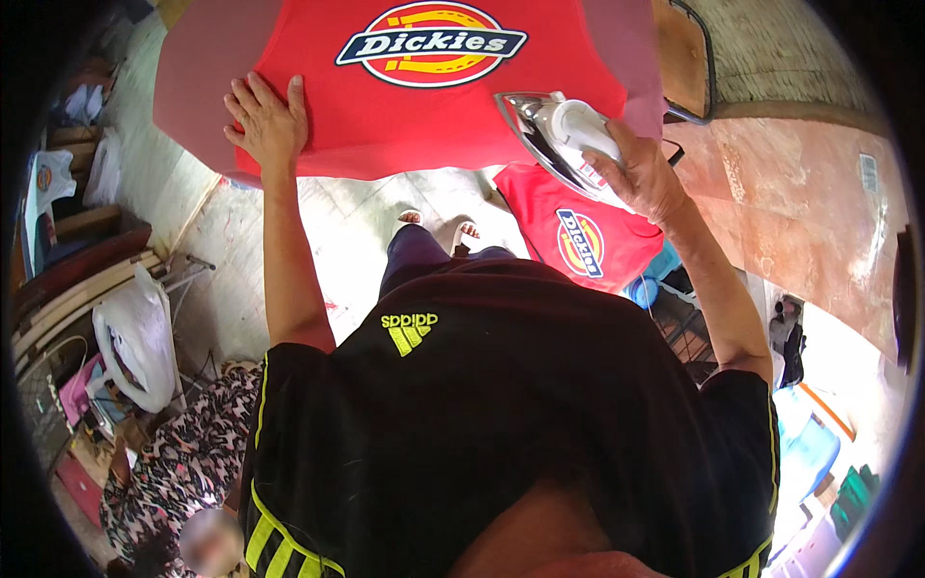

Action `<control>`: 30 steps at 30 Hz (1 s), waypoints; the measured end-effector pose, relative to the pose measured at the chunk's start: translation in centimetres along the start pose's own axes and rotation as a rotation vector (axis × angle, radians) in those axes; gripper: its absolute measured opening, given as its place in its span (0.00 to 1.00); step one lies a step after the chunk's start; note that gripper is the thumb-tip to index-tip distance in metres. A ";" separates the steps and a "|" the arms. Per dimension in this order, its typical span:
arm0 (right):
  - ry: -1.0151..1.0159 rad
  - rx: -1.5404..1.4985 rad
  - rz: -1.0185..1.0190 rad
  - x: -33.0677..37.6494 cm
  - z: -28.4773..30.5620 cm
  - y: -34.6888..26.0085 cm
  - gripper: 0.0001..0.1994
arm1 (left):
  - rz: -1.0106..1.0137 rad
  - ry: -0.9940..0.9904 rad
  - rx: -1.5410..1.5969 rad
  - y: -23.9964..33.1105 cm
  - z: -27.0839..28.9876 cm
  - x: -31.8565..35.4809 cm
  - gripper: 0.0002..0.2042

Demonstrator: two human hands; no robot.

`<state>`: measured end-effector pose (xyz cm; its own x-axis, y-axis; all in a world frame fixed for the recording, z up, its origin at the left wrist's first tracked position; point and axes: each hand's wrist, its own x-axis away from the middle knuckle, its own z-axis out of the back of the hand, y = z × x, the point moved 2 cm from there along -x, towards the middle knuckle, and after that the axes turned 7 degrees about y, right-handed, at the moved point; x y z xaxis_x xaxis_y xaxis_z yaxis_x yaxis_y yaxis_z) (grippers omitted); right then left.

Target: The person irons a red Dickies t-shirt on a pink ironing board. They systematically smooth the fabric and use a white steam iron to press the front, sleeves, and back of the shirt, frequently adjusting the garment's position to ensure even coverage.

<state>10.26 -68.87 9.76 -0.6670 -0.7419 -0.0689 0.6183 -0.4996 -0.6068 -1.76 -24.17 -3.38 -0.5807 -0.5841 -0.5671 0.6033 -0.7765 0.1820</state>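
A red T-shirt (385, 106) with an oval printed badge lies spread over a pink-covered ironing board (193, 87). My left hand (268, 120) presses flat on the shirt's near left edge, fingers apart. My right hand (641, 173) grips the handle of a white clothes iron (559, 135), tilted with its metal soleplate lifted off the cloth at the shirt's near right edge.
More red shirts (578, 236) with the same badge are piled below the board on the right. A white plastic bag (140, 337) and patterned cloth (183, 462) lie at lower left. A wooden chair (684, 58) stands at the top right, a reddish surface (800, 202) beside it.
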 end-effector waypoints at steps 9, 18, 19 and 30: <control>-0.122 0.116 0.186 -2.8 -6.1 -6.2 0.21 | 0.037 0.174 0.020 -4.2 -0.4 -2.3 0.23; -0.189 0.060 0.173 -4.5 -4.8 -6.6 0.19 | 0.173 0.099 0.182 -5.3 0.9 -2.8 0.18; -0.161 0.006 0.191 -4.1 -4.1 -5.7 0.19 | 0.173 0.106 0.188 -5.4 1.1 -2.9 0.18; -0.222 0.002 0.092 -7.1 -5.8 -8.1 0.19 | 0.323 0.131 0.435 -5.2 1.3 -2.8 0.16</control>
<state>7.53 -56.98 10.55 -0.5003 -0.8643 0.0517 0.6733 -0.4259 -0.6044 -4.00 -18.85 -1.71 -0.3141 -0.7957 -0.5178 0.4416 -0.6053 0.6623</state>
